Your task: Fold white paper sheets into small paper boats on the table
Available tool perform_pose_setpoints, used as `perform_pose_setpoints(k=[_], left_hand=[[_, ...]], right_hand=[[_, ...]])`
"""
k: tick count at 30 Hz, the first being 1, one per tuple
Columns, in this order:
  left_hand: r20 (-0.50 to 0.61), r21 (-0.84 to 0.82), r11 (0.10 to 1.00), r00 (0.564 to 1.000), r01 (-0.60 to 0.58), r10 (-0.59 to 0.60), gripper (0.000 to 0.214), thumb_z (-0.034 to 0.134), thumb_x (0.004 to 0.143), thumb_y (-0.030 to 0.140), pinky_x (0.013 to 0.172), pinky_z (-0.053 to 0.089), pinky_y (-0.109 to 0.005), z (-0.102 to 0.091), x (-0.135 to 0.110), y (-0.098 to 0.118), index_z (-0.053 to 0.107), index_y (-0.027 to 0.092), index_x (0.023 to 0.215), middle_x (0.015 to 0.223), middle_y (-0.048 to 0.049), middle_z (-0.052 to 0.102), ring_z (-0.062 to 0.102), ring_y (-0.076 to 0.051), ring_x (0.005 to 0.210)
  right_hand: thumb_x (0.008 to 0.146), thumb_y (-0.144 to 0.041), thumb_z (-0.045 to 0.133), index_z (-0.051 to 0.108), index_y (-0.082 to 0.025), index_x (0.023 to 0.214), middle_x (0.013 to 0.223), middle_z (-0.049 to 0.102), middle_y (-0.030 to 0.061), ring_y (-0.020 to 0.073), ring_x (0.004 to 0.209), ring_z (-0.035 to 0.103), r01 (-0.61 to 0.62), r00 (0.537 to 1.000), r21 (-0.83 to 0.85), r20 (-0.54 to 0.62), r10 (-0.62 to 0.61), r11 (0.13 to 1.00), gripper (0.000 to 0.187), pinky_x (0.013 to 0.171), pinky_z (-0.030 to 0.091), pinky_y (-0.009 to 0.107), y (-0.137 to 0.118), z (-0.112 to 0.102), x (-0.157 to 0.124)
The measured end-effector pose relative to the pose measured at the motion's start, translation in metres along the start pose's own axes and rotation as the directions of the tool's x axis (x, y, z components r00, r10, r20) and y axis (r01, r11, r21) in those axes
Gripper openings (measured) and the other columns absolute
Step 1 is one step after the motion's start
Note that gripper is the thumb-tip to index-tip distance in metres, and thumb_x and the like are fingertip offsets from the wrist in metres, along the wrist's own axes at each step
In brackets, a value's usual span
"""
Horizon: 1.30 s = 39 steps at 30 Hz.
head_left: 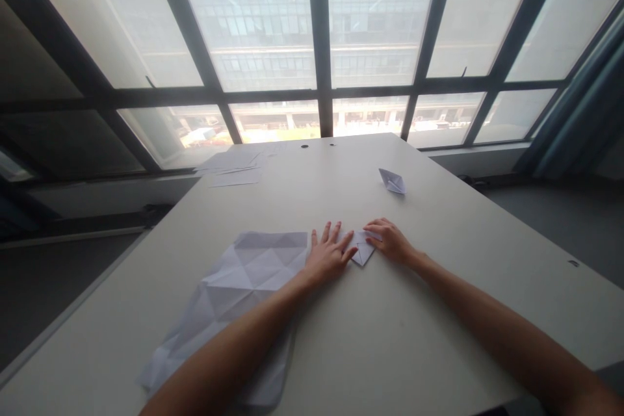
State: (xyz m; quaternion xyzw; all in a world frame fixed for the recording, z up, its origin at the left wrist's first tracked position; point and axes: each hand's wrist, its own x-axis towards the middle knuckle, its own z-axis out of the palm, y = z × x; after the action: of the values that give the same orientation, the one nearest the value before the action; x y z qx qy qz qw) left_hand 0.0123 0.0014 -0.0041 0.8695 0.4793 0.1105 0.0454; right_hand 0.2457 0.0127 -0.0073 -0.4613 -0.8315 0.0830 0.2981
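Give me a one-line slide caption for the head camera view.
Both hands, left hand and right hand, press a small folded paper on a table, beside a creased sheet.

Both hands sit mid-table (390,338), the left hand (327,259) pressed flat just left of the small folded paper (361,248) and the right hand (390,240) touching that paper from its right side. To the left of the left hand lies the large creased sheet (234,299), running back toward the near edge under the left forearm. Farther back, a folded paper boat (392,181) stands to the right, well apart from the hands, and loose sheets (236,168) lie at the far left edge, with the window (312,45) behind the table.
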Motion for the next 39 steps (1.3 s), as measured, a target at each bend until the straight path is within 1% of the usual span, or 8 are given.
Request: perform_pose_setpoints(k=[6,10,16,23,28,33,36,39], left_hand=[[-0.100,-0.022,0.998,0.993,0.065,-0.067,0.062,0.025,0.097,0.058,0.112,0.014,-0.065,0.009,0.004,-0.003,0.036,0.025,0.148,0.160,-0.0109,0.019,0.008,-0.035,0.147],[-0.173,-0.065,0.993,0.979,0.102,-0.112,0.060,0.031,0.097,0.052,0.112,0.018,-0.061,0.017,0.008,-0.007,0.037,0.018,0.146,0.157,-0.0151,0.024,0.012,-0.036,0.146],[-0.287,-0.147,0.987,0.958,-0.061,0.016,0.042,0.040,0.098,0.034,0.114,0.027,-0.049,0.006,0.009,-0.002,0.049,0.021,0.137,0.144,-0.0107,0.046,0.034,-0.028,0.138],[-0.122,-0.135,0.953,0.959,-0.272,0.256,0.038,0.040,0.099,0.040,0.103,0.039,-0.042,-0.006,0.006,0.007,0.056,0.032,0.132,0.131,-0.0064,0.056,0.048,-0.024,0.123],[-0.049,-0.159,0.931,0.945,-0.327,0.324,0.036,0.037,0.100,0.039,0.112,0.031,-0.044,-0.004,0.006,0.005,0.057,0.032,0.129,0.138,-0.0043,0.052,0.042,-0.023,0.133],[-0.022,-0.229,0.909,0.936,-0.347,0.352,0.035,0.036,0.100,0.038,0.116,0.025,-0.045,-0.004,0.006,0.004,0.057,0.031,0.128,0.141,-0.0026,0.052,0.036,-0.021,0.138],[-0.022,-0.267,0.901,0.937,-0.342,0.349,0.032,0.038,0.100,0.037,0.116,0.026,-0.045,-0.005,0.006,0.004,0.060,0.030,0.123,0.138,-0.0022,0.055,0.037,-0.020,0.138],[-0.022,-0.291,0.891,0.933,-0.350,0.359,0.031,0.040,0.099,0.036,0.116,0.026,-0.044,-0.008,0.005,0.006,0.061,0.030,0.121,0.137,-0.0025,0.056,0.038,-0.020,0.138]], right_hand=[[0.083,-0.023,0.066,0.070,-0.018,0.112,0.101,0.068,0.0097,0.0223,0.098,0.059,-0.157,0.987,-0.057,0.015,0.158,0.986,0.030,0.091,0.041,0.032,0.002,-0.001,0.001],[0.078,-0.026,0.070,0.072,-0.017,0.100,0.088,0.069,0.0069,0.0196,0.085,0.062,-0.350,0.936,-0.058,0.024,0.352,0.935,0.024,0.083,0.042,0.029,0.006,-0.002,0.003],[0.077,-0.029,0.068,0.069,-0.018,0.089,0.077,0.070,0.0032,0.0163,0.071,0.063,-0.493,0.870,-0.032,0.008,0.494,0.869,0.016,0.066,0.041,0.024,0.002,-0.006,0.002],[0.079,-0.027,0.066,0.070,-0.019,0.091,0.080,0.072,0.0039,0.0181,0.074,0.066,-0.482,0.876,-0.044,0.012,0.483,0.875,0.014,0.069,0.043,0.026,-0.009,-0.004,-0.001],[0.072,-0.021,0.072,0.063,-0.016,0.116,0.098,0.071,0.0081,0.0184,0.081,0.066,-0.508,0.855,0.131,-0.045,0.517,0.852,0.045,0.077,0.047,0.028,-0.006,-0.002,0.001],[0.068,-0.020,0.076,0.055,-0.010,0.126,0.092,0.071,0.0104,0.0169,0.069,0.065,-0.611,0.729,0.525,0.081,0.679,0.593,0.063,0.060,0.048,0.025,-0.006,-0.009,0.003],[0.066,-0.023,0.077,0.063,-0.009,0.114,0.078,0.071,0.0073,0.0160,0.062,0.061,-0.627,0.694,0.621,0.172,0.699,0.470,0.052,0.053,0.043,0.024,-0.008,-0.014,0.003],[0.065,-0.025,0.075,0.071,-0.011,0.084,0.067,0.068,0.0037,0.0145,0.059,0.057,-0.590,0.754,0.630,0.205,0.624,0.505,0.025,0.053,0.041,0.024,-0.008,-0.015,0.003]])
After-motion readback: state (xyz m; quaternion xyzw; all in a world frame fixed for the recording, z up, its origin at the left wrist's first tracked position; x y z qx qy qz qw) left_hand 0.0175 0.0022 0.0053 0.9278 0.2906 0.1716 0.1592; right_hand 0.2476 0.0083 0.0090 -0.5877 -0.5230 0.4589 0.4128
